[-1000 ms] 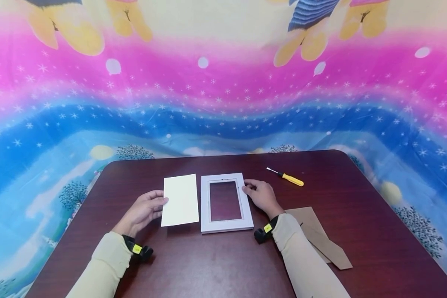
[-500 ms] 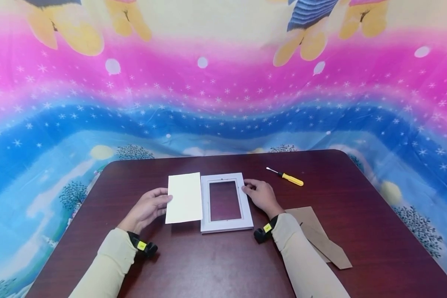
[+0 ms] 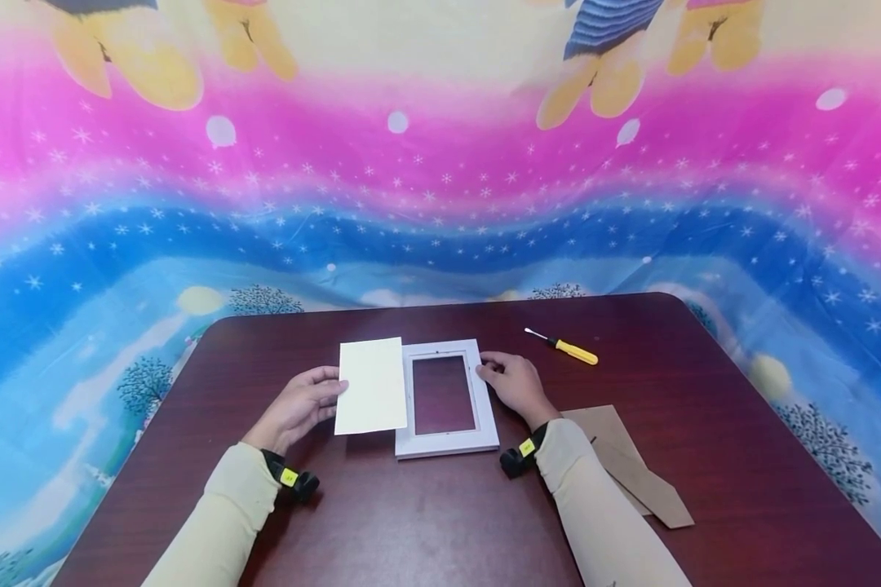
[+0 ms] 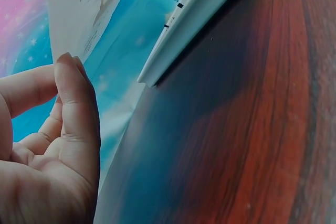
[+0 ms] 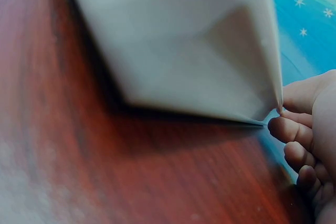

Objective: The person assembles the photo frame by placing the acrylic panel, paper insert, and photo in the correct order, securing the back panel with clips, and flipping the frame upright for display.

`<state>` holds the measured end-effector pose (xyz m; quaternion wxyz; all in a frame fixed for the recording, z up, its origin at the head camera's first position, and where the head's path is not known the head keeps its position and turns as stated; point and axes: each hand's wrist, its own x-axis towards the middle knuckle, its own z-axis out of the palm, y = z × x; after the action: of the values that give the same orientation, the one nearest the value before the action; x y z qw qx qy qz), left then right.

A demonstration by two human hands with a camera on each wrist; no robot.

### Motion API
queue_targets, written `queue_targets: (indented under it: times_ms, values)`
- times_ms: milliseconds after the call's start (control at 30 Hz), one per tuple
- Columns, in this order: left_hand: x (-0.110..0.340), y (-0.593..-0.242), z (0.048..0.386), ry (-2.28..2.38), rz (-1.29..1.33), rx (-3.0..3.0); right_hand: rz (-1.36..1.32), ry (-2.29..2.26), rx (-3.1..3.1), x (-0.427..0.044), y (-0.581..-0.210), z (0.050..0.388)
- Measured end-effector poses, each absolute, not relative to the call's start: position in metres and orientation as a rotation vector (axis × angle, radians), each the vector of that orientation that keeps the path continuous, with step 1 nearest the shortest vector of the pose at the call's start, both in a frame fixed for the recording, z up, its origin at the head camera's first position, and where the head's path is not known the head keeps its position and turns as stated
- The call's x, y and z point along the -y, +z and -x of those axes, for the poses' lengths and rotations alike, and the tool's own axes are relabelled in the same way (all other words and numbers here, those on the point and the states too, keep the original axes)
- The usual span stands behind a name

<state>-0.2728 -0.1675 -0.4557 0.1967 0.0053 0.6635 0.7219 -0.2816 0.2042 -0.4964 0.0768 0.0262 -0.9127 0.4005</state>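
In the head view my left hand (image 3: 297,405) pinches the left edge of a cream paper sheet (image 3: 370,385) between thumb and fingers. Raised off the table, this sheet overlaps the left side of a white picture frame (image 3: 451,443). Faint print shows on the underside of the sheet (image 4: 86,9) in the left wrist view. The frame lies flat, and the table shows through its window. Small dark tabs line the frame (image 4: 197,22) on its upper side. My right hand (image 3: 517,387) pinches the frame's right edge; the right wrist view shows this hand (image 5: 315,135) beside a blurred pale surface.
A yellow-handled screwdriver (image 3: 574,351) lies at the back right of the dark wooden table (image 3: 382,522). Brown cardboard pieces (image 3: 595,420), one of them a strut shape, lie partly behind the right forearm. A printed cloth (image 3: 440,163) hangs behind the table.
My left hand has carried the cream sheet to the right, from beside the picture frame to over its left side. The right hand and the frame stay in place.
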Motion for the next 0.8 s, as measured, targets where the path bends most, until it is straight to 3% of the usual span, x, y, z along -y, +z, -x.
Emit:
queue_targets:
  times_ms: [800]
  values:
    - [0.143,-0.454,0.283,2.032,-0.030,-1.817,-0.102,1.199,2.741,-0.205,-0.496,0.282]
